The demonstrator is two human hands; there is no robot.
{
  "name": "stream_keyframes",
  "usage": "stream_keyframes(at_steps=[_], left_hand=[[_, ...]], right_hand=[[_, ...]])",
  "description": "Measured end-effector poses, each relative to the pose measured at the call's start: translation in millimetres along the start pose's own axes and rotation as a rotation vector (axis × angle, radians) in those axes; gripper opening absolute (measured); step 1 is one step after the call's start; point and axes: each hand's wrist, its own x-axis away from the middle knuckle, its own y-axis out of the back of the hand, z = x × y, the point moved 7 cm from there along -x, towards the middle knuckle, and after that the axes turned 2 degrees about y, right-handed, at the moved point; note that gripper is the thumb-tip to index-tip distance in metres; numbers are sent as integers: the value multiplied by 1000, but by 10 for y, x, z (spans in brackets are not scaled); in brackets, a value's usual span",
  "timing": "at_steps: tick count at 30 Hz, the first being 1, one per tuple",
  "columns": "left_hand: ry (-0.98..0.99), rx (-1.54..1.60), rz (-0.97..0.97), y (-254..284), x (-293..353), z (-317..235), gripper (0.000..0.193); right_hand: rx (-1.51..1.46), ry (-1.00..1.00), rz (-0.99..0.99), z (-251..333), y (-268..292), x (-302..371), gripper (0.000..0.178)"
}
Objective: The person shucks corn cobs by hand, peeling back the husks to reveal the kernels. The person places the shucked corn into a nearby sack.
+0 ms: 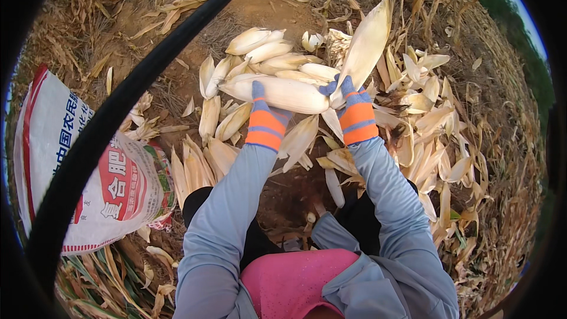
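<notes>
My left hand (269,119), in a blue-grey glove with orange bands, is closed round an ear of corn (286,93) wrapped in pale husk, lying crosswise. Its thumb shows on top; the other fingers are hidden beneath. At the ear's right end, my right hand (357,109), gloved alike, pinches a large pale corn husk (369,41) that stands up and away to the far right. Whether this husk still joins the ear I cannot tell. Several more husk-covered ears (269,51) lie piled just beyond my hands.
A white and red woven sack (127,183) stands at the left. Loose husks (422,124) heap up at the right, with dry stalks (502,100) beyond. Bare soil (260,12) shows at the far side. A black strap-like band (142,88) crosses the view at the left.
</notes>
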Motion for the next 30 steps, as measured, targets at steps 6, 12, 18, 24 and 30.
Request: stream_keyframes(at_steps=[6, 12, 18, 24, 30], left_hand=[[-81, -106, 12, -149, 104, -65, 68], [-45, -286, -78, -394, 376, -102, 74], [48, -237, 177, 375, -457, -224, 58], [49, -211, -125, 306, -252, 152, 70], [139, -107, -100, 170, 3, 133, 65]], right_hand=[[-323, -295, 78, -293, -18, -27, 16], [53, -268, 321, -172, -344, 259, 20], [413, 8, 187, -164, -298, 384, 31], [197, 170, 70, 10, -209, 259, 34], [-48, 49, -100, -133, -228, 14, 27]])
